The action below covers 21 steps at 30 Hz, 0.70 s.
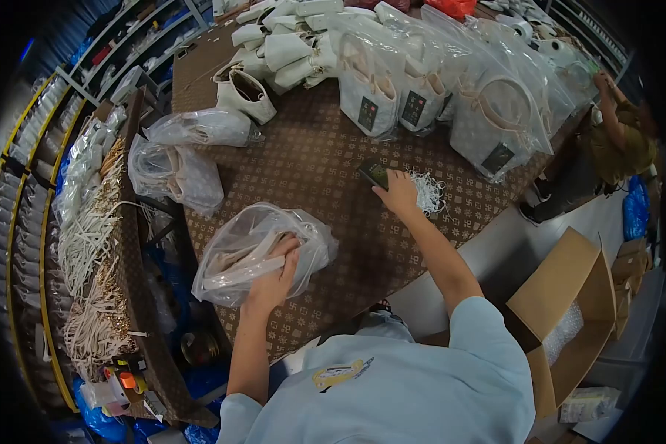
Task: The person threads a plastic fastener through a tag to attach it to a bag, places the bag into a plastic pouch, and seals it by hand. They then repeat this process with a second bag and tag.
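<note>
A light handbag in a clear plastic bag (233, 285) lies on the brown patterned table (303, 159) in front of me. My left hand (275, 275) is closed around its pale handles, at the opening of the plastic. Further right, my right hand (398, 192) has its fingers on a small stack of dark hang tags (374, 172), gripping at its near end. A loose heap of white strings (431, 194) lies right beside that hand, partly behind the wrist. Dark tags like these hang on the bagged white handbags (366, 92) at the back.
Several unwrapped white bags (246, 95) are piled at the far side. Two more plastic-wrapped bags (177, 174) lie at the left edge. Straps hang over a rail (89, 244) on the left. An open cardboard box (562, 288) stands at right; another person (621, 140) stands beyond.
</note>
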{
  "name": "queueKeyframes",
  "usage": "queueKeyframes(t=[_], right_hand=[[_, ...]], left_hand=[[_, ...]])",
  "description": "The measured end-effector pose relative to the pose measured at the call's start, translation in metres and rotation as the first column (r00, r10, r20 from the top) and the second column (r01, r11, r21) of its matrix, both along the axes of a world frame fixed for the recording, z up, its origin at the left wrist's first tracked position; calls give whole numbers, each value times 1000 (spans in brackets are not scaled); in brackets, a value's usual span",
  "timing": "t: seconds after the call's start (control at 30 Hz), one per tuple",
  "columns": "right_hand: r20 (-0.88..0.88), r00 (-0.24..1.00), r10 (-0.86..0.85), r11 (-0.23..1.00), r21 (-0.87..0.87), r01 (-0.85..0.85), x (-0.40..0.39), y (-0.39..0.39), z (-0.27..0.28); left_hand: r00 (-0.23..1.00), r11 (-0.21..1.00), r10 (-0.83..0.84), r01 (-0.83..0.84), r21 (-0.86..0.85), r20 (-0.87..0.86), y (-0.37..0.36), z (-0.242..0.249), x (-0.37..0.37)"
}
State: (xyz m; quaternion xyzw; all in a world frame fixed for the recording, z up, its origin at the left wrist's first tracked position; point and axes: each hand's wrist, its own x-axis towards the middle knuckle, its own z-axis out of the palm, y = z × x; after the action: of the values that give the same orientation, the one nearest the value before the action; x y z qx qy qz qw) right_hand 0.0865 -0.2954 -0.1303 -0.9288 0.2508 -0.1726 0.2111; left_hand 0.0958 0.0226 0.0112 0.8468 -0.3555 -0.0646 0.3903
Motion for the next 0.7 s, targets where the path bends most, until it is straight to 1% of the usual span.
queueKeyframes(t=[0.03,0.07,0.1,0.17,0.23,0.27,0.3,0.33,0.37,0.4,0.43,0.47,0.5,0.53,0.57,0.6,0.63,0.67,0.7], right_hand=[[-157,986,-53,991,-129,32,8,-9,-10],[-210,974,-88,982,-183,49,16,-17,-24],[-206,976,-76,983,-180,39,20,-21,-23],[-420,901,-109,987,-151,49,26,-25,-20],[-425,899,-102,988,-145,43,28,-23,-16],[-433,895,-105,989,-141,47,27,-24,-16],[-437,893,-104,989,-144,45,26,-24,-19],[-316,941,-124,980,-185,67,24,-24,-24],[-190,972,-140,970,-221,97,22,-25,-28],[-196,969,-148,970,-220,104,20,-24,-25],[-81,983,-162,973,-178,146,18,-20,-18],[33,982,-186,973,-134,189,13,-15,-10],[17,977,-210,969,-133,211,3,-6,0],[103,984,-144,989,-8,145,-10,6,13],[201,975,-91,992,108,70,-24,19,25],[229,972,-49,972,233,-6,-42,38,33],[269,963,-6,933,347,-91,-62,58,41],[309,951,37,920,361,-153,-84,78,56],[350,933,80,901,374,-218,-103,98,66]], left_hand=[[999,1000,-5,6,23,-42,-1,0,4],[999,1000,5,-4,28,-34,-3,-1,9],[998,998,10,-7,57,-60,-7,-2,12],[996,996,25,-17,89,-84,-11,-2,13],[999,995,21,-17,95,-42,-14,2,9],[999,996,27,-22,92,-48,-12,4,6],[990,975,12,-43,216,143,-7,8,2],[945,939,-31,-84,332,326,-5,16,-3],[946,940,-35,-78,333,321,-1,27,-10],[893,924,-30,-147,353,449,2,48,-20],[824,907,-35,-211,365,566,5,66,-30],[830,909,-54,-190,371,556,12,79,-41],[908,914,126,-262,309,399,20,89,-53],[933,901,291,-341,268,210,25,94,-62],[945,910,261,-309,275,195,23,94,-68],[978,974,203,-206,96,41,17,93,-79],[987,986,119,-130,-104,-103,7,90,-88],[979,996,89,-87,18,-181,-8,80,-90],[979,997,73,-71,16,-193,-21,57,-87]])
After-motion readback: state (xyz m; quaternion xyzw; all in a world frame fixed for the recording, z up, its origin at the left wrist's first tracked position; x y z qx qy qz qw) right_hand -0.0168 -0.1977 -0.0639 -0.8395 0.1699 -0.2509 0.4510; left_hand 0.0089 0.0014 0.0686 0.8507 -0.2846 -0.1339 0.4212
